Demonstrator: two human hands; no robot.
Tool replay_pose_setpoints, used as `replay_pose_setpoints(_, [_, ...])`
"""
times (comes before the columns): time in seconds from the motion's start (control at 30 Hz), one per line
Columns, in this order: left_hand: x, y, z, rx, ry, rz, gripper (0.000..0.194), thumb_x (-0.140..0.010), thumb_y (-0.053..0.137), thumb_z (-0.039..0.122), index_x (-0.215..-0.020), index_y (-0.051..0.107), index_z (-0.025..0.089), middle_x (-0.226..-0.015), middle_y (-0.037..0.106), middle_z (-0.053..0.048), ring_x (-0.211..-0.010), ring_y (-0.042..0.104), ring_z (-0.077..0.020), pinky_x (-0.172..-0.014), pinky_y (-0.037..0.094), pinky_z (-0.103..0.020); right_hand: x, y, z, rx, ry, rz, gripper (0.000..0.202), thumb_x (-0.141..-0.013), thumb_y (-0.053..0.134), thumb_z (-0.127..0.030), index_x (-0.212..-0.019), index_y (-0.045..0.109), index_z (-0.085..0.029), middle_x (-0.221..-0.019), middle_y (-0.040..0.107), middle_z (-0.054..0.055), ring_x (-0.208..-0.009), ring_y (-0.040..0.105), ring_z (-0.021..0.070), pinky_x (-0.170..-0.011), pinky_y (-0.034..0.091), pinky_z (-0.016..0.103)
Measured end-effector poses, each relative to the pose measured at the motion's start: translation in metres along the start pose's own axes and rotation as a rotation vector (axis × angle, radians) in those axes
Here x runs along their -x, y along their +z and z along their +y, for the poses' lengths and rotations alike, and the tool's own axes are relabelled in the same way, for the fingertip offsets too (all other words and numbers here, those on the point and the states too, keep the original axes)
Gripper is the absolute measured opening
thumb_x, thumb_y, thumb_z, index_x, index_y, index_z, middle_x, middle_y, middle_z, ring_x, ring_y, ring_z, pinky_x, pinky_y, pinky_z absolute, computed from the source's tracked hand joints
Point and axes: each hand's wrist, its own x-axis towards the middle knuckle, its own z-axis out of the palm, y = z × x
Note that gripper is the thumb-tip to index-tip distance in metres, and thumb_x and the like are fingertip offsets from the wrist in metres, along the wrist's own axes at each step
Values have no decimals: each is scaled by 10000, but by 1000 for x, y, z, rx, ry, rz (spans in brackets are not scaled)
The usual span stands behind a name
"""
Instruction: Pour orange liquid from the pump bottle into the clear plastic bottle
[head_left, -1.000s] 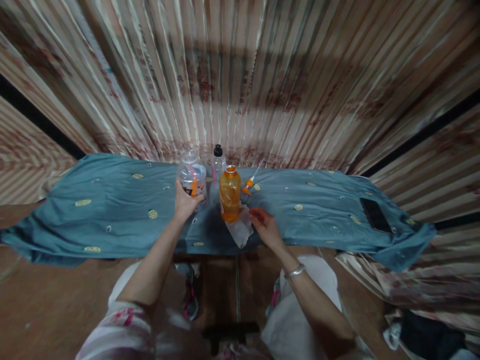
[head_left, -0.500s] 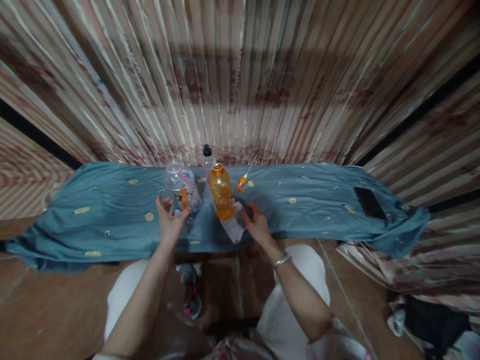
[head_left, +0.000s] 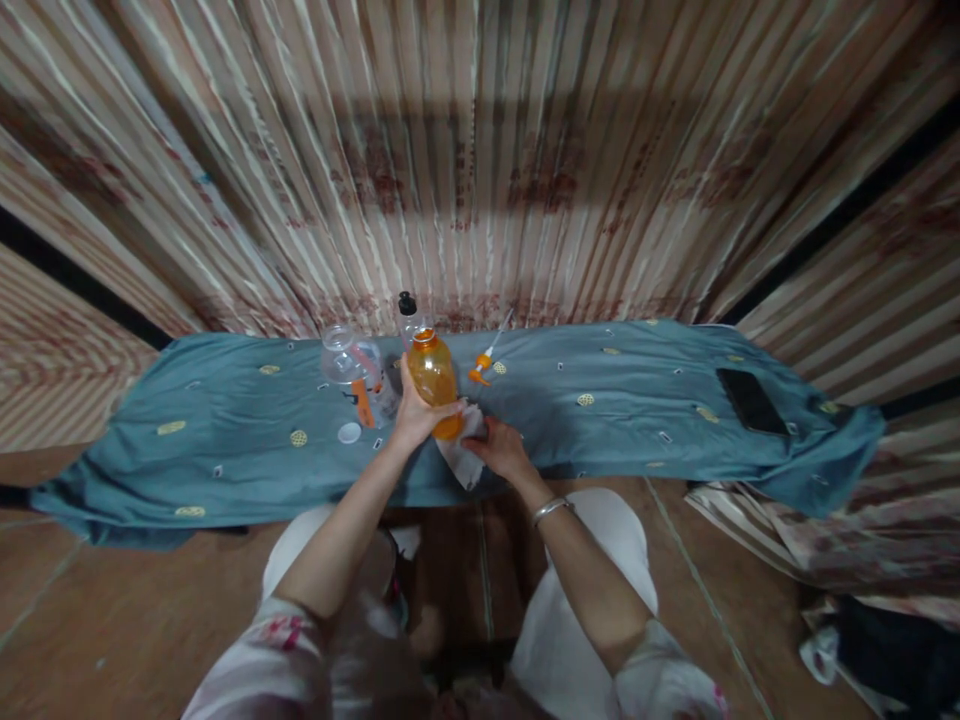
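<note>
An uncapped orange see-through bottle (head_left: 433, 375) stands near the middle of the cloth-covered table. My left hand (head_left: 420, 412) is wrapped round its lower left side. My right hand (head_left: 501, 447) pinches a whitish cloth (head_left: 463, 455) that lies at the bottle's base and partly under it. Behind the bottle, on its right, lies an orange pump top (head_left: 481, 368) with a clear tube. To the left stands a clear plastic jar (head_left: 341, 355) with an orange label, and a round white lid (head_left: 349, 433) lies in front of it.
A clear bottle with a black cap (head_left: 407, 304) stands behind the orange one, partly hidden. A black phone (head_left: 752, 401) lies at the table's right end. The blue-green tablecloth (head_left: 247, 430) drapes over the edges. A striped curtain (head_left: 480, 180) hangs close behind.
My left hand has moved right, from beside the clear jar to the orange bottle, and has closed round it. My right hand has shifted slightly left and down onto the whitish cloth.
</note>
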Motion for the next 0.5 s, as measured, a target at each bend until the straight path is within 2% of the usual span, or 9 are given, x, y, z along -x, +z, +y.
replay_pose_setpoints(0.07, [-5,4,-3,38,-11,-16,1055,-454,874,306,-1358,339,204,-1221,596,-92,-1126,606,-244,-1011,455,-414,-1,2,-1,-32,-3,-14,126,-689,721,-291,-742,622,-235,-767,715,64,-830,677,248,-741,461,319])
replay_pose_setpoints(0.17, [-5,5,-5,39,-33,19,833,-463,843,319,-1185,453,177,-1073,636,-55,-995,637,-221,-952,482,-404,0,5,-5,-113,-5,-17,63,-757,631,-272,-733,608,-219,-731,694,41,-734,647,199,-685,451,289])
replay_pose_setpoints(0.33, [13,-5,13,50,-42,38,628,-506,811,365,-1030,519,176,-988,656,-49,-886,649,-200,-887,513,-378,14,2,-20,-299,-23,-1,210,-834,532,-356,-909,636,-190,-812,704,40,-712,618,178,-660,470,285])
replay_pose_setpoints(0.5, [49,-18,37,-33,-68,-1,586,-501,822,375,-986,572,162,-984,681,-76,-875,667,-227,-875,533,-400,47,-2,-44,-476,-78,-7,399,-863,505,-418,-1189,587,-202,-1063,710,70,-916,652,211,-806,500,317])
